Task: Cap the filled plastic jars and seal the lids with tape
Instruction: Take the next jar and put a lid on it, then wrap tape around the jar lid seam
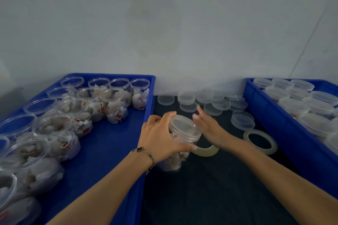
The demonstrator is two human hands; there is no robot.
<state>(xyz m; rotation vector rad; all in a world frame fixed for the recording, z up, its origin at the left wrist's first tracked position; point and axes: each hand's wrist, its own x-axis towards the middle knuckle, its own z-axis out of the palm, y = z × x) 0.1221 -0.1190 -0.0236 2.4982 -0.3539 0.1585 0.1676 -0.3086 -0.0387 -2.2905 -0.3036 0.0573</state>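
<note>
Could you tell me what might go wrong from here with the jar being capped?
1. The left hand holds the filled jar tilted, with the lid on top; if it sits crooked, taping may seal it askew.
2. The right hand is open beside the lid, not gripping it, so the lid could slip off.
3. A tape roll lies right behind the jar and could get knocked.

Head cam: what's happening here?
A person is capping jars. The left hand grips a filled jar over the dark table, a lid already on it. The right hand, fingers straight, is beside the lid. Uncapped filled jars wait in the left blue tray; two tape rolls lie nearby.
</note>
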